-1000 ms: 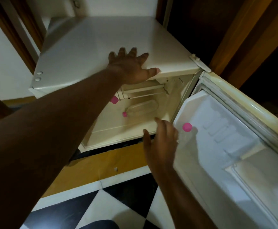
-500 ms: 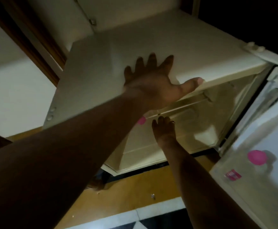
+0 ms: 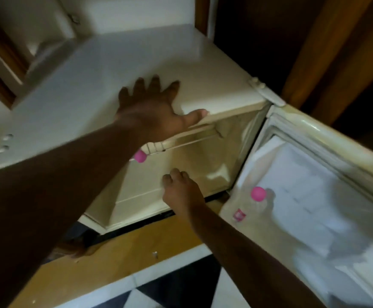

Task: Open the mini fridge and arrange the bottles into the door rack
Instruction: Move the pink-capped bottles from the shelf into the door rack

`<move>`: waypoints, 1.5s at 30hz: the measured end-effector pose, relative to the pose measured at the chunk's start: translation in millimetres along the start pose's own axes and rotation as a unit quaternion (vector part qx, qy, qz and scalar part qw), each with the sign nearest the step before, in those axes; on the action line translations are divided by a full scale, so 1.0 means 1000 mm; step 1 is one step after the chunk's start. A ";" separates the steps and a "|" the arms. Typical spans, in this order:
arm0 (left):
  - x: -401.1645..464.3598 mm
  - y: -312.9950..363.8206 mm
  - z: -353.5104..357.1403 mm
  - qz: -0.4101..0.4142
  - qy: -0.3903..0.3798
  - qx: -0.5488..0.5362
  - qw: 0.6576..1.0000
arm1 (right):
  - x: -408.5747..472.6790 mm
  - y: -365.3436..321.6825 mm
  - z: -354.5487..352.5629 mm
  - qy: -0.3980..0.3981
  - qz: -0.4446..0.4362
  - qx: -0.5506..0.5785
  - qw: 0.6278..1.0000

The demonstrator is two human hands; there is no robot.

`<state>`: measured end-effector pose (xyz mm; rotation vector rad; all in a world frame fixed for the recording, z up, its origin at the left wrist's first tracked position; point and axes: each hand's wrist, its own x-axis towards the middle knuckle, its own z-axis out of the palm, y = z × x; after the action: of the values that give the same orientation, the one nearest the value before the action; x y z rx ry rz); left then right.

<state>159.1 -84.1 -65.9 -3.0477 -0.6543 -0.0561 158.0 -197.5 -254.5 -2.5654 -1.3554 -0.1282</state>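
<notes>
A: Checkered black-and-white floor (image 3: 176, 292) runs below a yellow base strip (image 3: 123, 258); the mini fridge (image 3: 118, 70) stands on that strip, dark wood panelling (image 3: 327, 52) behind it. Door status?

B: Door (image 3: 314, 196) is swung fully open to the right. One bottle (image 3: 247, 207) with a pink cap (image 3: 258, 193) stands upright in the door rack, low and near the hinge side. A second pink cap (image 3: 140, 156) shows at the cabinet's upper left, just under the left forearm; its bottle body is hidden.

A: Hands?

B: Left hand (image 3: 152, 110) lies flat on the fridge top, grip released, fingers spread, thumb at the front edge. Right hand (image 3: 182, 192) is inside the cabinet opening, near the lower shelf (image 3: 136, 196), fingers curled downward. Whether that grip encloses anything, I cannot tell; the view is blurred.
</notes>
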 end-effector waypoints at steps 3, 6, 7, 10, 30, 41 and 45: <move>-0.005 0.001 -0.003 -0.002 0.003 -0.006 1.000 | -0.034 0.022 -0.058 -0.126 0.051 0.197 0.971; -0.006 0.003 -0.003 0.001 0.006 -0.009 1.000 | -0.065 0.037 -0.107 -0.197 0.060 0.254 0.945; -0.006 0.003 -0.002 0.001 0.008 -0.013 1.000 | -0.077 0.038 -0.124 -0.218 0.061 0.250 0.941; -0.007 0.002 -0.002 -0.005 0.011 -0.024 1.000 | -0.106 0.041 -0.168 -0.265 0.054 0.190 0.944; -0.009 0.005 -0.005 -0.016 0.000 -0.031 0.999 | -0.118 0.079 -0.187 -0.319 0.135 -0.158 0.925; -0.007 0.003 -0.005 -0.015 -0.013 -0.055 0.998 | -0.117 0.075 -0.182 -0.314 0.138 -0.099 0.934; -0.001 0.003 -0.007 -0.042 -0.024 -0.081 0.996 | -0.114 0.074 -0.193 -0.278 0.137 -0.072 0.948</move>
<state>159.0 -88.0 -58.8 -3.1831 -0.8191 -0.0402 160.6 -376.5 -101.6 -3.0205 -1.1521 0.6102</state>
